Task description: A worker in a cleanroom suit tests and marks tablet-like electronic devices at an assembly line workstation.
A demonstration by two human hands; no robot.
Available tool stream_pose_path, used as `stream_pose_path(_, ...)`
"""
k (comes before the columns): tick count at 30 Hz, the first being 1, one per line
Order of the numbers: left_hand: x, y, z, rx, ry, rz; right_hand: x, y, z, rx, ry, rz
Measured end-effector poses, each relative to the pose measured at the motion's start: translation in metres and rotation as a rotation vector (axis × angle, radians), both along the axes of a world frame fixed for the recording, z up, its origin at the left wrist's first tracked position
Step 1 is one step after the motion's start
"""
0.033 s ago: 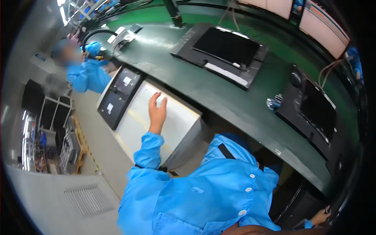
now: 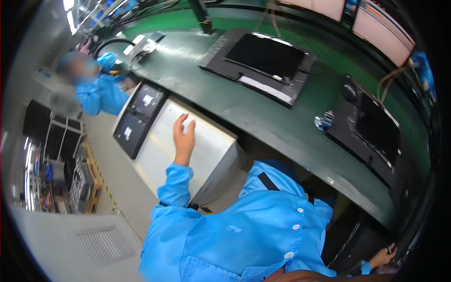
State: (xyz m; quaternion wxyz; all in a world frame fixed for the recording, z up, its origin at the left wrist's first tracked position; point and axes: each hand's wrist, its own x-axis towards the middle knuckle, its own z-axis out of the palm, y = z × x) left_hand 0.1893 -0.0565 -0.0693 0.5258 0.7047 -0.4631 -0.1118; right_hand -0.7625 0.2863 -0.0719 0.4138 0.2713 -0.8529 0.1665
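Note:
My left hand (image 2: 183, 137) hangs above a white-topped cabinet or box (image 2: 206, 136), fingers apart and curved, holding nothing. Next to it, at the cabinet's far-left side, lies a black flat panel (image 2: 137, 120) with two small white labels. At the lower right, my right hand (image 2: 383, 257) reaches out from a blue cuff, its fingers curled at a dark object. What they grip there is small, dark and partly hidden.
A long green-topped bench (image 2: 263, 127) runs diagonally. On it lie two dark flat devices with black screens (image 2: 265, 54) (image 2: 378, 129), a computer mouse (image 2: 349, 90) and a small shiny blue-and-silver item (image 2: 324, 121). Lit monitors (image 2: 383, 33) stand behind. A co-worker in blue (image 2: 101, 91) is at the left.
The whole view has shifted slightly, so the bench and devices appear a little further left. My left hand stays open over the cabinet; my right hand stays at the dark object.

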Motion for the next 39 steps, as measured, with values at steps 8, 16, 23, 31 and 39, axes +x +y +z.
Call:
stream_pose_path(8,-0.126,0.09,0.088,-0.497,-0.404,-0.491,0.297,-0.136,0.063,0.056,0.265,1.021)
stream_pose_path(16,-0.14,0.165,0.103,-0.02,-0.884,-0.554,0.54,-0.306,0.094,0.406,0.161,2.173)
stream_pose_path(23,-0.064,0.197,-0.003,0.789,-0.668,-0.228,0.638,-0.33,0.072,0.714,-0.113,2.333)
stream_pose_path(31,-0.023,0.186,-0.021,0.643,-0.634,-0.371,0.498,-0.307,0.082,0.435,-0.417,2.094)
stream_pose_path(39,-0.084,0.128,0.076,0.908,-0.994,-0.504,0.376,-0.273,0.075,0.221,-0.547,1.006)
